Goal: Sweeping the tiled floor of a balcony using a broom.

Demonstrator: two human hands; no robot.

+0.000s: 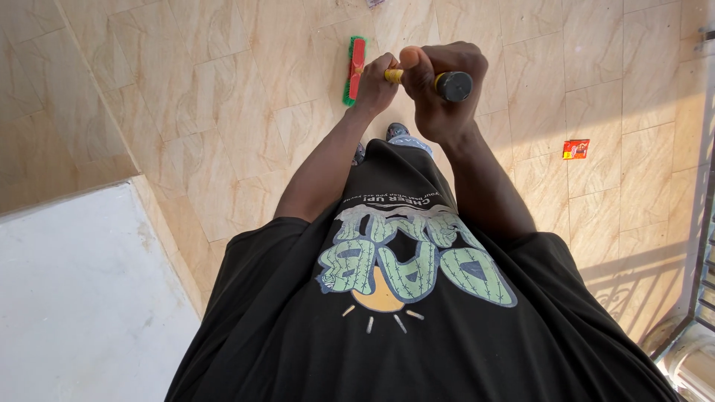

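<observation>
Because the broom's red and green head (355,69) rests on the tiled floor (223,97) beyond them, the left hand (376,85) and right hand (441,93) keep all fingers curled tightly around its yellow handle (395,75), 2 fists stacked for control.

Bright sunlight from right; railing shadow on floor tiles (633,290); sharp.

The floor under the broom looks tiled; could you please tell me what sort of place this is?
Probably a home balcony or terrace: beige floor tiles in sunlight, a metal railing casting a patterned shadow, and a low white wall.
</observation>
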